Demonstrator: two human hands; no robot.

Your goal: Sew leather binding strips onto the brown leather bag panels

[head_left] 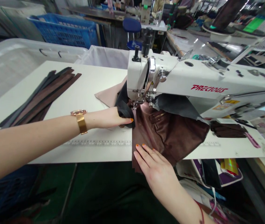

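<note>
A brown leather-like piece (169, 130) with a small zip lies under the head of a white sewing machine (193, 84) on a white table (88, 93). My left hand (109, 118), with a gold watch on the wrist, pinches a dark fabric edge (124, 110) just left of the needle area. My right hand (155, 168) lies flat with fingers stretched out on the near edge of the brown piece, at the table's front edge. A pale pink fabric (109, 95) lies behind my left hand.
A stack of long dark and brown strips (41, 96) lies at the table's left. A small dark piece (227, 129) sits to the right under the machine arm. A blue crate (64, 29) and a blue stool (132, 26) stand behind.
</note>
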